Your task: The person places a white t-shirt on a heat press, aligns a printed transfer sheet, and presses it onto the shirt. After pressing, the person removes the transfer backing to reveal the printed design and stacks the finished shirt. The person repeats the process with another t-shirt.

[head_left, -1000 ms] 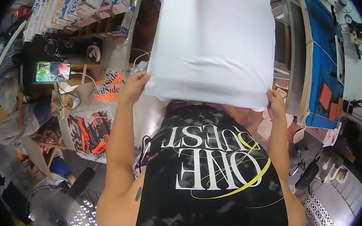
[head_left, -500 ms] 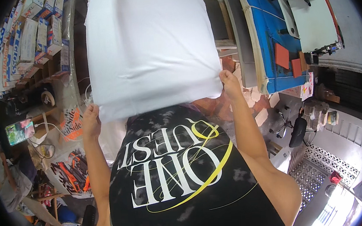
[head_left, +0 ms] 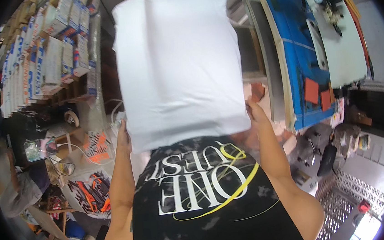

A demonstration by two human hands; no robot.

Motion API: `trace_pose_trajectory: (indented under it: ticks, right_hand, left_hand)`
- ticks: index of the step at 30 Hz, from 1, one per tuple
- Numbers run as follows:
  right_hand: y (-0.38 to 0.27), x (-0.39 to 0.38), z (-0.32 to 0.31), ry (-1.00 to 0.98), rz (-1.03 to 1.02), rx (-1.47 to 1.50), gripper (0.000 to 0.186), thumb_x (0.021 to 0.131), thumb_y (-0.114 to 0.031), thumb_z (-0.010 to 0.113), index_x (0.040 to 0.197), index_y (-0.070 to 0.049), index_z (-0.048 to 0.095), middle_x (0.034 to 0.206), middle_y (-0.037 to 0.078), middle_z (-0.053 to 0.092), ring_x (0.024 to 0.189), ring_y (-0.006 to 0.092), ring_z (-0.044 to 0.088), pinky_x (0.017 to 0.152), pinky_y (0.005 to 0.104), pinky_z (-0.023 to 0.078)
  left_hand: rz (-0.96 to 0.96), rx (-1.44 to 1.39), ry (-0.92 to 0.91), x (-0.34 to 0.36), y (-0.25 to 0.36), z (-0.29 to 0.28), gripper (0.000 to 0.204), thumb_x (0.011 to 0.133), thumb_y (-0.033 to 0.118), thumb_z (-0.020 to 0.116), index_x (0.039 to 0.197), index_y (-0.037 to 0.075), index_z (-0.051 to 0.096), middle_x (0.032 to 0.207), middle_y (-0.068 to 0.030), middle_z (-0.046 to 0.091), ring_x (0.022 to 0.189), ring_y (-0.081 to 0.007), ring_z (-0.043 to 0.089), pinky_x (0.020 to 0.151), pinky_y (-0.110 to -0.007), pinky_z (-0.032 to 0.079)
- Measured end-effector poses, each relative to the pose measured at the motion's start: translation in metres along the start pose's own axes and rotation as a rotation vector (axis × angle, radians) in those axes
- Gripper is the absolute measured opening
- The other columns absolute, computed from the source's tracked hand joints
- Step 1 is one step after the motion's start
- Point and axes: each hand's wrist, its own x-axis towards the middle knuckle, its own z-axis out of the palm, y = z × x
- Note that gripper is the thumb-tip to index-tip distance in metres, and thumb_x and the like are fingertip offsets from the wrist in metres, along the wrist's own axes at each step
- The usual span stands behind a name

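Observation:
A white T-shirt [head_left: 180, 66] lies spread out in front of me, its neckline at the far end and its lower edge close to my body. My left hand [head_left: 123, 131] is closed at the shirt's left edge near the hem, the fingers partly hidden by the cloth. On the opposite edge my right hand [head_left: 256, 112] grips the fabric, its fingertips tucked behind it. Small creases run across the cloth between both hands. What supports the shirt from beneath is covered.
At the left, a shelf holds several long cardboard boxes [head_left: 52, 63]. A lit phone [head_left: 40, 149] with a white cable sits below them. A blue panel [head_left: 293, 51] with red-orange pads [head_left: 311, 91] stands at the right, beside a pale machine surface [head_left: 339, 57] with a gauge.
The view has shifted, so the shirt appears lower and its neckline now shows. Both hands remain at its side edges, with the fingers now more hidden by the cloth.

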Motion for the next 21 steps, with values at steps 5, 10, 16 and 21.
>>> trace_pose_trajectory:
  ticks: [5, 10, 16, 21]
  right_hand:
    - [-0.084, 0.096, 0.071, -0.153, -0.100, 0.030, 0.081, 0.102, -0.063, 0.043, 0.146, 0.004, 0.043, 0.144, 0.020, 0.051, 0.131, 0.0272, 0.051, 0.109, 0.0432, 0.043]
    - [-0.183, 0.191, 0.127, -0.117, -0.237, -0.041, 0.067, 0.102, -0.049, 0.055, 0.143, 0.003, 0.047, 0.138, 0.017, 0.058, 0.125, 0.0287, 0.057, 0.106, 0.0445, 0.046]
    - [-0.221, 0.288, 0.111, 0.512, -0.506, -0.084, 0.049, 0.088, -0.023, 0.078, 0.129, -0.002, 0.060, 0.124, 0.015, 0.067, 0.110, 0.0313, 0.066, 0.095, 0.0433, 0.052]
    - [-0.217, 0.313, 0.101, 0.775, -0.767, -1.209, 0.052, 0.080, -0.022, 0.079, 0.123, 0.001, 0.062, 0.117, 0.018, 0.069, 0.110, 0.0288, 0.066, 0.092, 0.0385, 0.051]
  left_hand:
    - [-0.068, -0.076, -0.401, 0.082, 0.106, 0.066, 0.081, 0.100, 0.067, 0.039, 0.146, 0.001, 0.047, 0.146, -0.0166, 0.053, 0.135, -0.0282, 0.050, 0.113, -0.043, 0.039]
    - [0.242, 0.175, -0.254, 0.176, 0.197, 0.155, 0.070, 0.101, 0.057, 0.052, 0.140, -0.001, 0.053, 0.133, -0.0147, 0.063, 0.121, -0.0272, 0.061, 0.104, -0.042, 0.047]
    - [0.441, 0.015, 0.225, 0.252, 0.251, 0.155, 0.045, 0.091, 0.032, 0.078, 0.113, -0.006, 0.066, 0.106, -0.0132, 0.071, 0.086, -0.0235, 0.070, 0.074, -0.032, 0.059]
    - [0.361, 0.619, 0.360, 0.287, 0.227, 0.126, 0.042, 0.090, 0.025, 0.076, 0.117, -0.006, 0.065, 0.105, -0.0154, 0.071, 0.089, -0.0233, 0.070, 0.077, -0.035, 0.057]
